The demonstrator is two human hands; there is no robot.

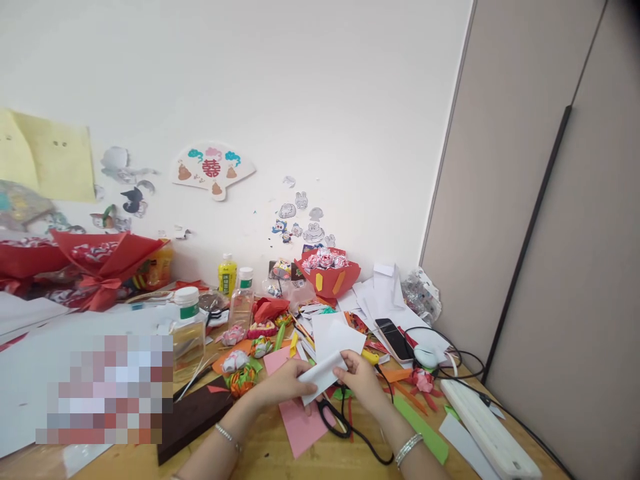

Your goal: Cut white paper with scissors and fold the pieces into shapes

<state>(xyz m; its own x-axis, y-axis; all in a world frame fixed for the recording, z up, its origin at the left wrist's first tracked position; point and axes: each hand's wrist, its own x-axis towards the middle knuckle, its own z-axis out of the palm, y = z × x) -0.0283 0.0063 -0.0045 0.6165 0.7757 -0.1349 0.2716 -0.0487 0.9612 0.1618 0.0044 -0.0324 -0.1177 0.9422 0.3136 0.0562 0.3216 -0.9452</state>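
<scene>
While the fingers of my left hand [286, 383] and right hand [364, 385] are pinched on opposite ends of the white paper [323, 378], just beyond the scissors [334, 431], an uneven pull could crease it crooked. The paper's underside is hidden, and I can't make out the scissors' blades.

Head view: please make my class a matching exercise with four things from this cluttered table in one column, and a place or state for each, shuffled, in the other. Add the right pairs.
Things
1. White paper piece
2. Fan-shaped cutout
3. Pink sheet
4. Phone

Places and states
A. Dark screen facing up
B. On the wall
C. Held by the left hand and the right hand
D. On the table, partly hidden by the left hand

Right pairs: 1-C, 2-B, 3-D, 4-A
</scene>
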